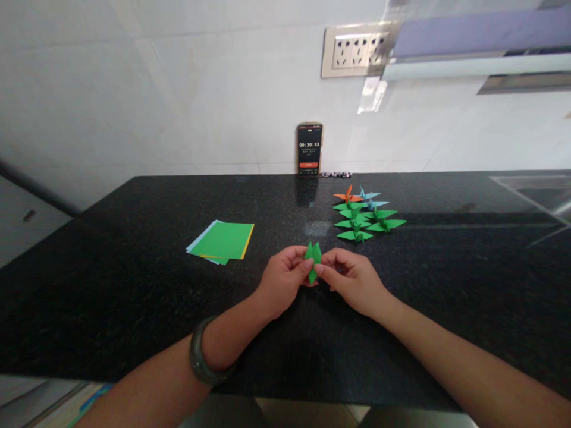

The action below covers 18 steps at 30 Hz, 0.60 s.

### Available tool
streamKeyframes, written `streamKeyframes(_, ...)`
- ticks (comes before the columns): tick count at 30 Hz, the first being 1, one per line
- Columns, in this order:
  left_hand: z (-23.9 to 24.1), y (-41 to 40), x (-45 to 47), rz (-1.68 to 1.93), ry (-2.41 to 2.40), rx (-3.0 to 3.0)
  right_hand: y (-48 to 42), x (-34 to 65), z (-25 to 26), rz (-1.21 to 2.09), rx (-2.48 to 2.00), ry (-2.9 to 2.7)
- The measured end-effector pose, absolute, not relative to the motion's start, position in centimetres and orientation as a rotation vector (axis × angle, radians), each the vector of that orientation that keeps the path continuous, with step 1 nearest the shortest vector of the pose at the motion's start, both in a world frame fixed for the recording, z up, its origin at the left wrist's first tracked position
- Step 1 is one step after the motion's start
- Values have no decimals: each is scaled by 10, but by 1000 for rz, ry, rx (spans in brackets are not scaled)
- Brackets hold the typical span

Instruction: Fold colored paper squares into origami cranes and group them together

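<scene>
- Between the two hands, just above the near part of the dark speckled countertop (285, 333), is a small folded green paper (313, 254), upright, with two narrow points side by side at its top.
- The left hand (283, 279) pinches it from its side, thumb lying across the front and the other fingers curled behind; a dark green bangle (200, 353) circles that wrist.
- The right hand (357, 279) holds the opposite edge, thumb tip against the paper close to the left thumb, fingers bent in with little gap at the tips.
- Beyond the right hand, folded paper cranes (357, 224) sit close together in two rough columns: an orange one at the back, two light blue ones, and several green ones.
- Left of the hands, well apart from the cranes, lies a loose stack of square paper (225, 239), green on top, with yellow and light blue edges showing beneath.
- A phone (309, 150), framed by a pale brown case, stands against the wall (200, 95) and reads 00:30:33; a beaded strap (336, 175) lies beside it.
- At the far right, a pale-edged rectangular outline (528, 201) borders a dark area; whether it is a basin, and what it contains, I cannot tell.
</scene>
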<state>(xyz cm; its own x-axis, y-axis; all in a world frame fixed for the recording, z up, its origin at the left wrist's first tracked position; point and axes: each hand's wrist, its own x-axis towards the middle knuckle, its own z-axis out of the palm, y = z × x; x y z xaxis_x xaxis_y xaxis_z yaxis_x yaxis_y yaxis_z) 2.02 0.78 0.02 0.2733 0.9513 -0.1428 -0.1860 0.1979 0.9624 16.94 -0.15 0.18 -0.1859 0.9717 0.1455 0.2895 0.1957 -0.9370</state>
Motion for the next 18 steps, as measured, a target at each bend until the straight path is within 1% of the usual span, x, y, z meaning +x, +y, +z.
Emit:
streamKeyframes(3, 0, 7, 20, 1022, 938, 1110, -2, 168, 4, 1129, -1209, -1612)
streamKeyframes(6, 0, 6, 21, 1040, 936, 1168, -4, 168, 5, 1073, -1250, -1625)
streamKeyframes(9, 0, 5, 22, 1085, 976, 1174, -6, 167, 5, 912, -1289, -1635)
streamKeyframes(12, -1, 6, 22, 1146, 1084, 1245, -6, 168, 3, 640, -1350, -1708)
streamKeyframes(15, -1, 6, 21, 1096, 1090, 1332, -4, 170, 1, 402, -1334, -1842)
streamKeyframes(18, 1, 6, 20, 1003, 971, 1320, -3, 172, 1, 335, -1218, -1977)
